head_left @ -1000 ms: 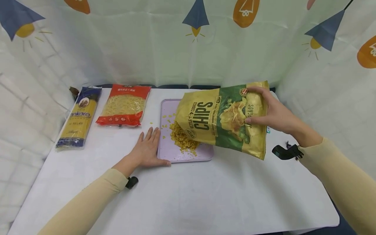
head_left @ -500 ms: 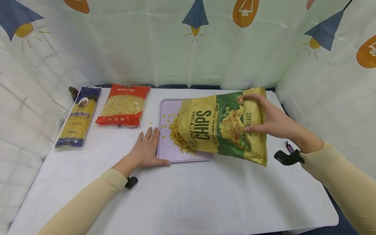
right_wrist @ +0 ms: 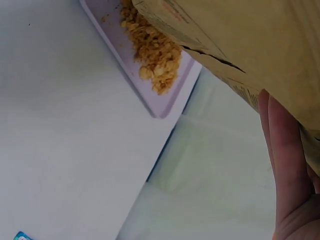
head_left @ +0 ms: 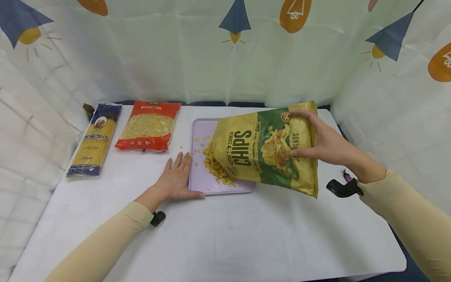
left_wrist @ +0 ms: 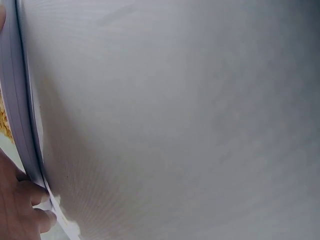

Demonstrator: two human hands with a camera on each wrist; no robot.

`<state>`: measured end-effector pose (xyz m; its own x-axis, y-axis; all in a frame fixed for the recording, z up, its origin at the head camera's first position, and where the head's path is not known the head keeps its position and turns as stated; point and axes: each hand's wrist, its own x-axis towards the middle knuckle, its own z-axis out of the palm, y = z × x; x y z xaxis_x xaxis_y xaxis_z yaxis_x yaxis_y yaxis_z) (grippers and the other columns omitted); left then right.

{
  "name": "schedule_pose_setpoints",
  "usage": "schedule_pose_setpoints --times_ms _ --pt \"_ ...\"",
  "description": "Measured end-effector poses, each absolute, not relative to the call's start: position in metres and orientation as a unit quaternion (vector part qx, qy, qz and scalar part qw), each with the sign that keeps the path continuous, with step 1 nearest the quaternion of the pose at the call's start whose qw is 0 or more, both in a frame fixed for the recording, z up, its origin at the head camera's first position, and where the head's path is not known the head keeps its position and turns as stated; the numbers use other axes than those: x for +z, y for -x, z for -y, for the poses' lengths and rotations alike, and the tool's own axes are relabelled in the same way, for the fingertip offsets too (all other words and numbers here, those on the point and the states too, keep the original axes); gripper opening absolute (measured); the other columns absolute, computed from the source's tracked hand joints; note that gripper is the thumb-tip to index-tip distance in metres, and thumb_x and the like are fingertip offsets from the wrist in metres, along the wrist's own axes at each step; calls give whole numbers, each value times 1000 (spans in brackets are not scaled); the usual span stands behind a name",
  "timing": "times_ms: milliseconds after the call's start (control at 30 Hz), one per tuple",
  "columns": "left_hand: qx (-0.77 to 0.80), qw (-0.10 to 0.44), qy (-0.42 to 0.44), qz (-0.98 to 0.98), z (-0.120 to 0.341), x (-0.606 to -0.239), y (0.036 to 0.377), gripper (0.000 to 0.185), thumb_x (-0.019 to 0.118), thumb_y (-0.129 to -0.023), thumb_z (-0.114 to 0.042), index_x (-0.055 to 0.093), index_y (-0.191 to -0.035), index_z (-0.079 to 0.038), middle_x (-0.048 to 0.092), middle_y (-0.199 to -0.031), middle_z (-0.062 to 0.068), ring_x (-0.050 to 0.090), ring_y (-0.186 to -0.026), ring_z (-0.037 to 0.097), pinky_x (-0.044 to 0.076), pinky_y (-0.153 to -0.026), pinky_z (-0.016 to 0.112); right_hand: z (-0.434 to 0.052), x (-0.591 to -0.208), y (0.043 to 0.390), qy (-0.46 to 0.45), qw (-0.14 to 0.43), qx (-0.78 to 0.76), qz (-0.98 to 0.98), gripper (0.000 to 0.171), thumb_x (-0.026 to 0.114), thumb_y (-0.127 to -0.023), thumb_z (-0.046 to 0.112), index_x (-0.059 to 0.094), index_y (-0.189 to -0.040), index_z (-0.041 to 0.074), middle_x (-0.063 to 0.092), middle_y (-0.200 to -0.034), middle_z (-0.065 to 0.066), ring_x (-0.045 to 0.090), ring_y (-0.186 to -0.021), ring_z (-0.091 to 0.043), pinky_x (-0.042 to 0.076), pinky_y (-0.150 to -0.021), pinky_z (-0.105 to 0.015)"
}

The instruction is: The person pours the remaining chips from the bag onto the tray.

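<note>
Right hand (head_left: 325, 141): you grip the chips bag (head_left: 251, 149), likely to angle it | left of that grip: its other end, over crumbs (head_left: 215, 165) on the tray (head_left: 201, 185) | left hand (head_left: 175, 182): fingers spread, seemingly steadying the tray

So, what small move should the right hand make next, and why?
Probably the right hand should raise its end of the bag slightly and shake gently: the other end is over the tray, right at the heap of crumbs, while the left hand lies at the tray's edge. Whether anything remains inside cannot be seen.
</note>
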<state>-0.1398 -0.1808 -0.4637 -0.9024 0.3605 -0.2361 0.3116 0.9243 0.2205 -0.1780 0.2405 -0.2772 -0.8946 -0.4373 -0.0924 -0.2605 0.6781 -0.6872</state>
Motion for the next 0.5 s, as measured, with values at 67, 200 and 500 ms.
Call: schedule_pose_setpoints --times_ms 67,200,500 --pt "89 137 -174 -971 181 -464 140 141 69 -72 -82 8 -160 10 9 -169 28 4 -157 48 9 -123 70 -239 -277 179 195 121 -354 -907 96 86 -83 13 28 -158 31 49 -132 -10 61 -96 -20 52 -79 -25" --pt "88 134 -174 -972 180 -465 139 141 69 -71 -82 9 -160 10 10 -169 28 5 -157 48 9 -123 70 -236 -275 181 204 110 -351 -907 95 87 -83 13 30 -156 33 50 -128 -7 62 -95 -21 52 -79 -25" --pt "86 132 -174 -972 180 -464 139 142 68 -71 -83 9 -160 10 11 -169 29 5 -157 49 10 -123 70 -231 -261 189 209 78 -328 -918 97 88 -82 15 30 -158 32 48 -132 -11 57 -98 -21 48 -77 -22"
